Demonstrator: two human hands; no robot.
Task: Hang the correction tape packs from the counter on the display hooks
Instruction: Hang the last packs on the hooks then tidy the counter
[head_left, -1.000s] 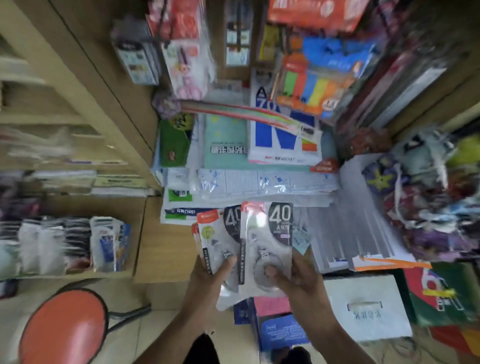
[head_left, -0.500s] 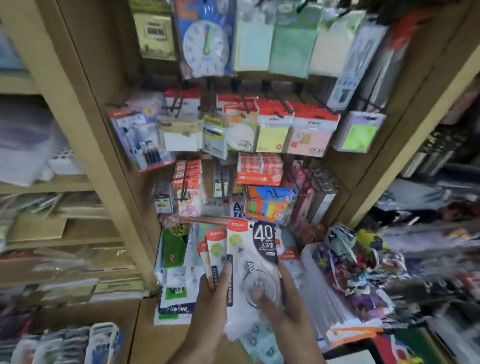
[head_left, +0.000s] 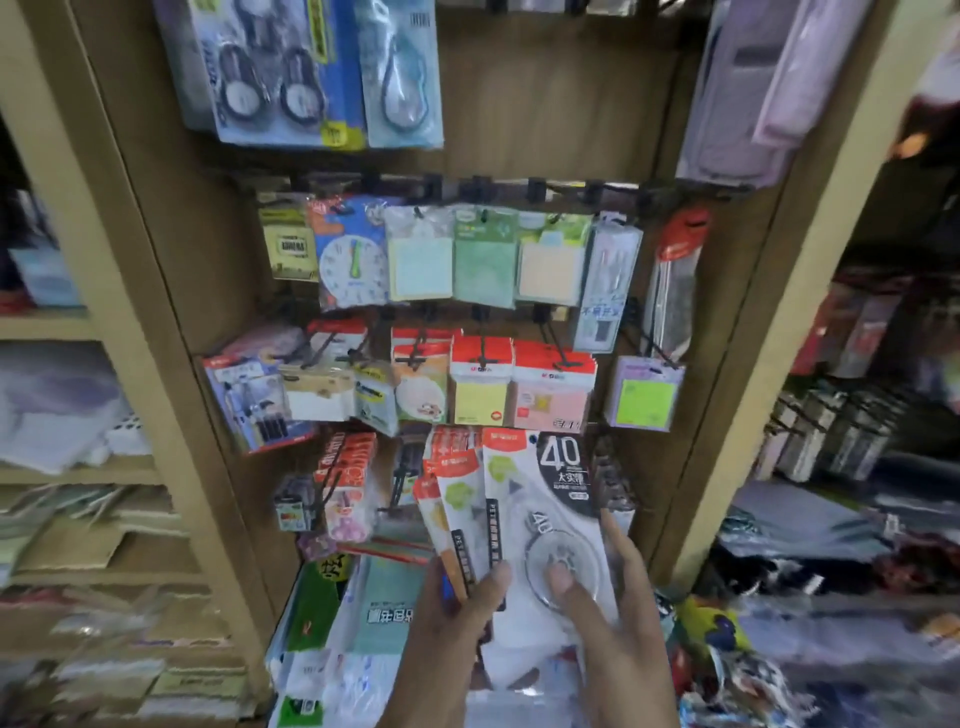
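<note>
I hold a fanned stack of correction tape packs (head_left: 540, 499) upright in front of the display, at its lower middle. The packs are clear plastic with red-orange tops; the front one bears a black "40" label and a round tape wheel. My left hand (head_left: 457, 618) grips the left edge of the stack, thumb on the front. My right hand (head_left: 608, 618) holds the front pack from the right, thumb pressed on the wheel. Black display hooks (head_left: 483, 353) jut from the wooden back panel above, most loaded with sticky-note packs.
Sticky-note packs (head_left: 480, 382), a clock card (head_left: 353, 260) and pen packs (head_left: 254, 400) hang in rows. Eraser packs (head_left: 345, 478) hang left of my stack. Paper reams and folders (head_left: 384, 597) lie on the counter below. Wooden shelf uprights (head_left: 156, 338) flank the display.
My view has tilted up from the counter to the hook display. Both hands have lifted the stack of packs higher, toward the lower hooks.
</note>
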